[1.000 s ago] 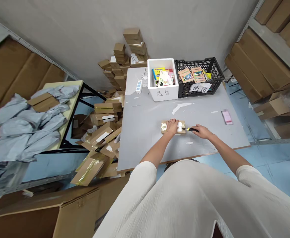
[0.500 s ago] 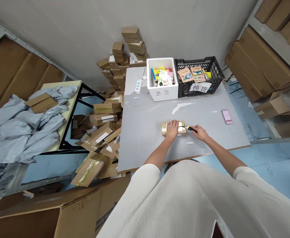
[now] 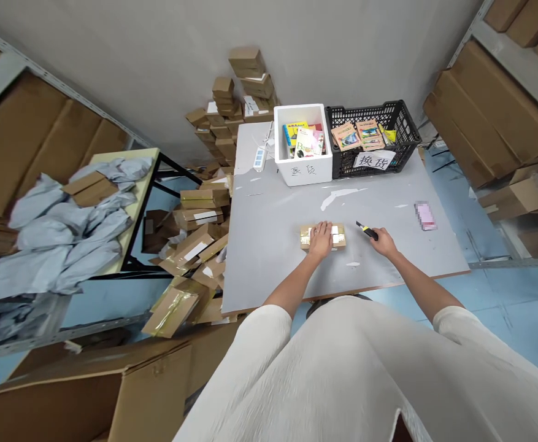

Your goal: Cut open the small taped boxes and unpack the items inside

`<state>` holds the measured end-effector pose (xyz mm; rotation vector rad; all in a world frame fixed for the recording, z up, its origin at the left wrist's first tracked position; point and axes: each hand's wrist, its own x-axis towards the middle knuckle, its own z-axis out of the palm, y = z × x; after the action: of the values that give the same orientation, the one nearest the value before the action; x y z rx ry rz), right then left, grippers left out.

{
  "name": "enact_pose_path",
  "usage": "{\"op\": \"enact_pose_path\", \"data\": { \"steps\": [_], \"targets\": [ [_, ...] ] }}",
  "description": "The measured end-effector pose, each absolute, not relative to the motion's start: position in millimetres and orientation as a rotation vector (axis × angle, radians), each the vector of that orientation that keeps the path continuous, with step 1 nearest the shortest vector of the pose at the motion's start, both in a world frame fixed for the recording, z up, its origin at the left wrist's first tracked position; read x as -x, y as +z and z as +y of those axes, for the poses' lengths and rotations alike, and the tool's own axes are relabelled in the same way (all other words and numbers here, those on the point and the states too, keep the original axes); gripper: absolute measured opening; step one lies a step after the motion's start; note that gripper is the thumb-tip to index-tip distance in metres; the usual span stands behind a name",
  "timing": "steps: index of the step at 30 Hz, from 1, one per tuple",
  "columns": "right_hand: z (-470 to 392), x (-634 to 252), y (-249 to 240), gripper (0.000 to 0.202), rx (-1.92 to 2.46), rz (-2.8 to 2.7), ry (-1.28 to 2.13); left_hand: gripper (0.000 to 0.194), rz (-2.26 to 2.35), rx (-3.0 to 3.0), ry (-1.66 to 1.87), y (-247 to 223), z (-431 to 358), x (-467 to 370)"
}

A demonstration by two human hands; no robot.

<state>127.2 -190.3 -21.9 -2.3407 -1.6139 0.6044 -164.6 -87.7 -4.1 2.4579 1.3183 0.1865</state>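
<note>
left hand (image 3: pixel 321 238) flat on the small box (image 3: pixel 338 238), long axis left-right; right hand (image 3: pixel 383 243) clamped round a cutter (image 3: pixel 368 231), blade aimed left and slightly away

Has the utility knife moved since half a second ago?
Yes: to the right. Judged against the white bin on the table, the utility knife has shifted right, its blade now clear of the taped box.

A grey wall (image 3: pixel 158 61) stands behind a grey table (image 3: pixel 269 239) on a blue floor (image 3: pixel 512 294), between shelving racks (image 3: pixel 503 52).
</note>
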Motion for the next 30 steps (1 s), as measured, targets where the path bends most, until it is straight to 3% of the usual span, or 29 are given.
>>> {"op": "enact_pose_path", "data": {
  "steps": [10, 16, 22, 30],
  "targets": [
    [-189, -119, -71, 0.042, 2.492, -1.619, 0.654, 0.065, 1.471, -2.387, 0.097, -2, -100, 224],
    [-186, -105, -68, 0.042, 2.334, -1.428, 0.822, 0.092, 1.549, -2.22, 0.098, -20, -99, 248],
    [-164, -70, -59, 0.039, 1.886, -1.061, 1.107, 0.077, 1.51, -1.998, 0.144, -29, -85, 245],
    [-153, -72, -50, 0.041, 1.781, -0.875, 1.022, 0.068, 1.529, -1.788, 0.31, -23, -61, 221]
  ]
}}
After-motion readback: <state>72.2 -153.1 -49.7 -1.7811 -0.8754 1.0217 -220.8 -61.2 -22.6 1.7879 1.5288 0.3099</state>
